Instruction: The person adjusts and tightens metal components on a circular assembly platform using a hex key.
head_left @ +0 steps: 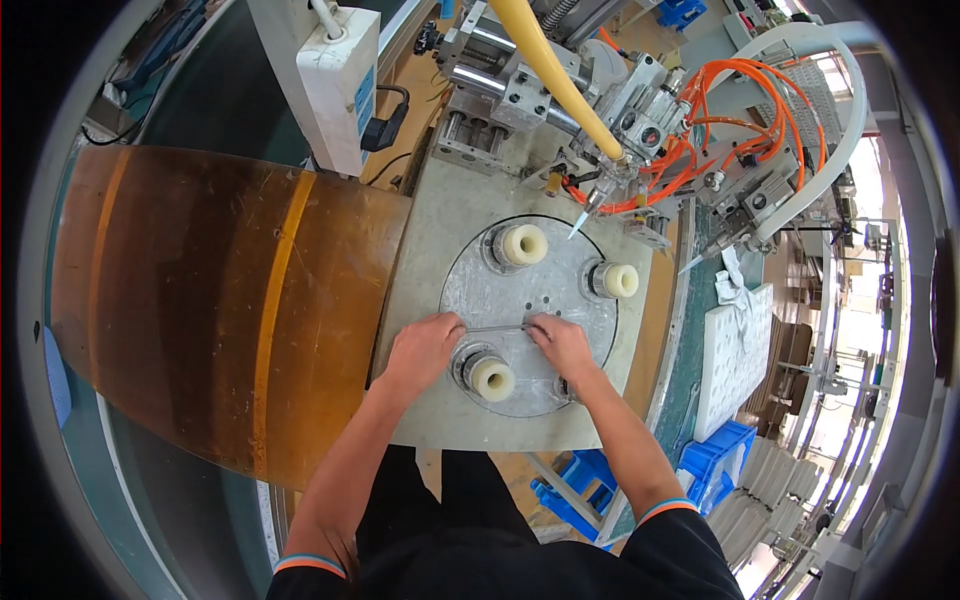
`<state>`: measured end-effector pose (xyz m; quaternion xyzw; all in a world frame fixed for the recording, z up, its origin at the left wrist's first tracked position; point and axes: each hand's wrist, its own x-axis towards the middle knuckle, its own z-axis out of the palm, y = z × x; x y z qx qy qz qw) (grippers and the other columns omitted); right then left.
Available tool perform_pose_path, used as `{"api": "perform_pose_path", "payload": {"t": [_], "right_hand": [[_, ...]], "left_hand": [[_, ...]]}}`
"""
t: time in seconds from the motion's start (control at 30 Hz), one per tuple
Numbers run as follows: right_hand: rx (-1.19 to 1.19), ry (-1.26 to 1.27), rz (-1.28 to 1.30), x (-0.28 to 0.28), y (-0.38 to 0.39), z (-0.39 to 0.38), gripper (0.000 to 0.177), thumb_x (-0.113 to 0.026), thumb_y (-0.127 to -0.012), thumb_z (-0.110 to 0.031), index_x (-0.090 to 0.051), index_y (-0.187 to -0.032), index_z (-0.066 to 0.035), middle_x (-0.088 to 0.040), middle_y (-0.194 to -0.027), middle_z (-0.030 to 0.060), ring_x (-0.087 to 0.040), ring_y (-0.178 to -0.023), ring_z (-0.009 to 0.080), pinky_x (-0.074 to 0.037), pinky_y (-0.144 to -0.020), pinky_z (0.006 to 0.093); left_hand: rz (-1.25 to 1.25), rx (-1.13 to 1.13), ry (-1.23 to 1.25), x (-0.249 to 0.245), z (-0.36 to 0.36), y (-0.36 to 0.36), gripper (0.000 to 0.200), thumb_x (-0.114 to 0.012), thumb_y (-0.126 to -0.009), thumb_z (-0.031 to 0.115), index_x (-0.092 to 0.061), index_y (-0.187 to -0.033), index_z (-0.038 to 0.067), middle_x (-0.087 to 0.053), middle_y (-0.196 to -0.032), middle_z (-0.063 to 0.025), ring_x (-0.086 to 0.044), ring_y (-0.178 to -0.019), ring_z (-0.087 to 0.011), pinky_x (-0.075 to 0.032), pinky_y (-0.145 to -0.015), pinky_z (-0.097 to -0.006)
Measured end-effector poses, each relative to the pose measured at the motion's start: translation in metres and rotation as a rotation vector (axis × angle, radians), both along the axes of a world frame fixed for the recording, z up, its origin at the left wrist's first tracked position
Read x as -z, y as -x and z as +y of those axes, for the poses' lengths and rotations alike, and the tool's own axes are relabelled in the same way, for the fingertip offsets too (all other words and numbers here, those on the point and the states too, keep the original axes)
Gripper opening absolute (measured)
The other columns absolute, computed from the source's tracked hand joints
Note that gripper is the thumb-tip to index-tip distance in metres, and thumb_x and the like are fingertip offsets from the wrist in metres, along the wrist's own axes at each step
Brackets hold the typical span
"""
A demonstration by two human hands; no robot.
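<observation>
My left hand (428,350) and my right hand (563,345) are both closed above the round metal turntable (470,285). Between them runs a thin grey rod-like piece (495,328), with one end in each hand's fingers. Its exact kind is too small to make out. Just below it stands a cream plastic ring (492,380) on a metal holder. Two similar parts, a far ring (525,244) and a right ring (620,280), sit farther round the turntable. My right forearm partly hides another dark holder (566,388).
A blue-white dispensing tip (578,224) points down over the turntable's far edge. Orange air hoses (765,125) and a yellow tube (555,75) lead to the machine. A brown sheet (200,300) lies left. To the right are a white perforated tray (735,360) and a blue crate (715,465).
</observation>
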<state>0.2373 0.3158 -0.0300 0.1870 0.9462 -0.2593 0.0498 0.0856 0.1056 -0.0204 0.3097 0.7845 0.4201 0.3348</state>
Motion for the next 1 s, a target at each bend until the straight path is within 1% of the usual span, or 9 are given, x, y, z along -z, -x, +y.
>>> {"api": "perform_pose_path", "payload": {"t": [0.13,0.33,0.47,0.53,0.6,0.73,0.83,0.93,1.0], "right_hand": [[-0.005,-0.011,-0.023,-0.001,0.000,0.000,0.013,-0.061,-0.080,-0.014,-0.061,-0.092,-0.008,-0.064,-0.084,0.0106,-0.062,-0.076,0.0297,-0.050,-0.066,0.0380],[0.032,-0.001,0.086,0.002,-0.002,-0.006,0.012,-0.062,-0.079,-0.012,-0.060,-0.090,-0.008,-0.063,-0.082,0.0097,-0.062,-0.072,0.0292,-0.050,-0.063,0.0374],[-0.125,-0.150,0.119,0.006,-0.005,-0.004,0.009,-0.063,-0.078,-0.012,-0.058,-0.086,-0.009,-0.061,-0.075,0.0084,-0.061,-0.066,0.0264,-0.050,-0.057,0.0359],[-0.186,-0.202,0.132,0.009,-0.004,0.000,0.009,-0.063,-0.077,-0.012,-0.057,-0.083,-0.009,-0.059,-0.072,0.0076,-0.061,-0.064,0.0254,-0.049,-0.055,0.0355],[-0.335,-0.250,0.110,0.009,0.000,0.007,0.010,-0.063,-0.076,-0.013,-0.054,-0.078,-0.010,-0.055,-0.067,0.0063,-0.059,-0.059,0.0241,-0.048,-0.051,0.0347],[-0.344,-0.247,0.142,0.004,-0.001,0.007,0.012,-0.062,-0.075,-0.012,-0.050,-0.075,-0.010,-0.053,-0.065,0.0059,-0.058,-0.057,0.0232,-0.048,-0.049,0.0344],[-0.283,-0.328,0.183,0.005,0.000,-0.001,0.011,-0.061,-0.076,-0.011,-0.050,-0.075,-0.010,-0.052,-0.065,0.0053,-0.058,-0.057,0.0217,-0.047,-0.049,0.0337],[-0.341,-0.386,0.130,0.004,0.001,0.001,0.009,-0.059,-0.074,-0.009,-0.050,-0.074,-0.010,-0.052,-0.065,0.0047,-0.058,-0.057,0.0205,-0.047,-0.049,0.0327],[-0.452,-0.397,0.101,0.000,0.005,0.005,0.008,-0.057,-0.072,-0.008,-0.050,-0.074,-0.011,-0.051,-0.064,0.0043,-0.058,-0.058,0.0206,-0.047,-0.050,0.0324]], "left_hand": [[0.025,0.022,-0.017,-0.002,0.002,0.003,0.015,-0.054,-0.086,0.017,-0.059,-0.091,0.003,-0.062,-0.089,-0.0139,-0.058,-0.083,-0.0339,-0.046,-0.071,-0.0400],[0.068,0.028,-0.017,-0.002,0.002,0.004,0.015,-0.054,-0.086,0.017,-0.059,-0.090,0.003,-0.062,-0.088,-0.0142,-0.058,-0.082,-0.0336,-0.046,-0.071,-0.0400],[0.042,0.018,0.014,0.014,-0.005,0.006,0.017,-0.055,-0.086,0.018,-0.061,-0.090,0.003,-0.062,-0.088,-0.0148,-0.058,-0.083,-0.0342,-0.046,-0.072,-0.0398],[0.011,0.075,0.042,0.025,-0.013,0.005,0.017,-0.056,-0.085,0.018,-0.062,-0.091,0.002,-0.062,-0.088,-0.0153,-0.058,-0.084,-0.0345,-0.046,-0.073,-0.0394],[-0.006,0.078,0.046,0.026,-0.016,0.002,0.017,-0.056,-0.085,0.017,-0.061,-0.091,0.002,-0.062,-0.088,-0.0156,-0.058,-0.084,-0.0347,-0.046,-0.073,-0.0393],[-0.035,0.042,0.036,0.003,-0.018,-0.012,0.017,-0.058,-0.084,0.017,-0.061,-0.089,0.001,-0.062,-0.088,-0.0160,-0.058,-0.084,-0.0355,-0.046,-0.072,-0.0395],[-0.046,0.008,0.077,0.006,-0.020,-0.016,0.018,-0.058,-0.084,0.018,-0.061,-0.088,0.001,-0.063,-0.086,-0.0161,-0.059,-0.082,-0.0356,-0.046,-0.071,-0.0400],[-0.128,0.030,0.147,0.017,-0.025,-0.018,0.018,-0.059,-0.084,0.018,-0.061,-0.088,0.000,-0.062,-0.083,-0.0174,-0.059,-0.079,-0.0360,-0.046,-0.069,-0.0406],[-0.127,0.017,0.164,0.016,-0.025,-0.021,0.018,-0.059,-0.084,0.018,-0.060,-0.087,0.000,-0.062,-0.081,-0.0183,-0.059,-0.078,-0.0364,-0.046,-0.069,-0.0409]]}}
